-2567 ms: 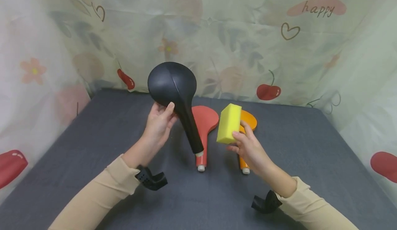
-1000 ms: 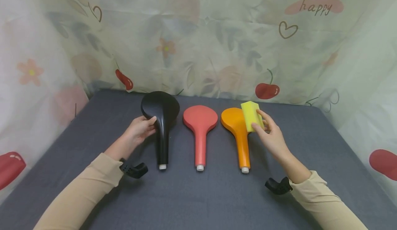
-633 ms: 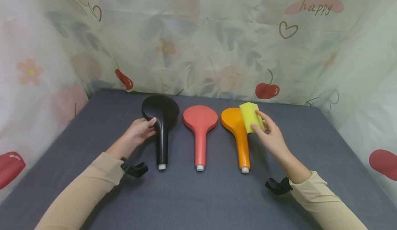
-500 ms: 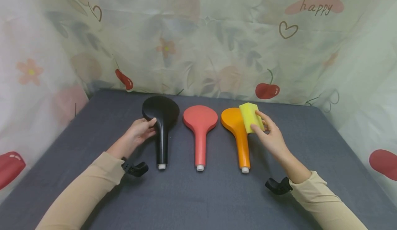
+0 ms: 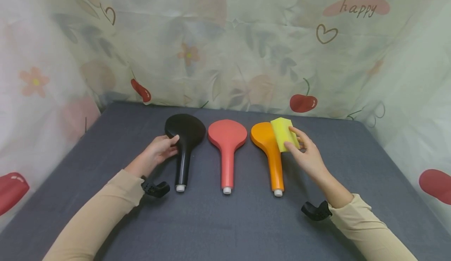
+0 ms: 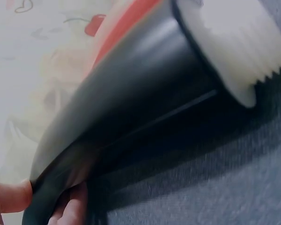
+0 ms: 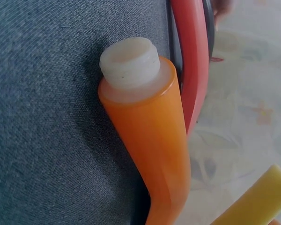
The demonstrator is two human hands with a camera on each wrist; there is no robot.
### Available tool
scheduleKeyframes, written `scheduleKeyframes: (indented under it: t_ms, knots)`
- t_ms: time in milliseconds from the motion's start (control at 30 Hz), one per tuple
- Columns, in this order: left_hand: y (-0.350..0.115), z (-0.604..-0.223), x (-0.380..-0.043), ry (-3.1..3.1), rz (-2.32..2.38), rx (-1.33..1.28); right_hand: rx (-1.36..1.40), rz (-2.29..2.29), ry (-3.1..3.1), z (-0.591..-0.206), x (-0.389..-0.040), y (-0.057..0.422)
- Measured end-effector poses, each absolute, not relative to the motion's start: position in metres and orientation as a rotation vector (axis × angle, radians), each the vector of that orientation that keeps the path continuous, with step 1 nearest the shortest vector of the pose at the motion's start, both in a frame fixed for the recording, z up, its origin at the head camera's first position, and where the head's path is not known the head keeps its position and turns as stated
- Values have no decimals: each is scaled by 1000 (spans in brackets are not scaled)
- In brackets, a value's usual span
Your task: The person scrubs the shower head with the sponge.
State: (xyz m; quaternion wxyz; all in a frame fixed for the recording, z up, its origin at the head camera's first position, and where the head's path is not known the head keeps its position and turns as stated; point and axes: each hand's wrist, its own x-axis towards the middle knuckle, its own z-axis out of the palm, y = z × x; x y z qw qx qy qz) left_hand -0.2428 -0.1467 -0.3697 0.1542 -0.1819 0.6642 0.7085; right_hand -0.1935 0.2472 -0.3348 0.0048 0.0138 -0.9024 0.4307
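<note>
Likely stiff and slick, the black showerhead (image 5: pixel 187 139) is best gripped near its neck, where it is pinched by the left hand (image 5: pixel 160 149), beside the red one (image 5: pixel 227 143). The sponge (image 5: pixel 282 135), probably soft, is pinched in the right hand (image 5: pixel 310 155).

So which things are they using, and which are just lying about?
Seemingly in use:
black shower head, held by the left hand
yellow sponge, held by the right hand

Just lying on the table:
red shower head
orange shower head

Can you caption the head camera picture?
Black shower head in left hand, yellow sponge in right hand, coral shower head and orange shower head on the table.
</note>
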Motion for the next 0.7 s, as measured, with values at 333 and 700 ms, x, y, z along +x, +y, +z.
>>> scheduleKeyframes:
  t_ms: [333, 700]
  knots:
    - [-157, -370, -247, 1858, 2030, -453, 33, 1341, -2837, -335, -195, 248]
    - [-168, -379, -257, 2037, 1830, -427, 25, 1332, -2840, -338, -198, 251]
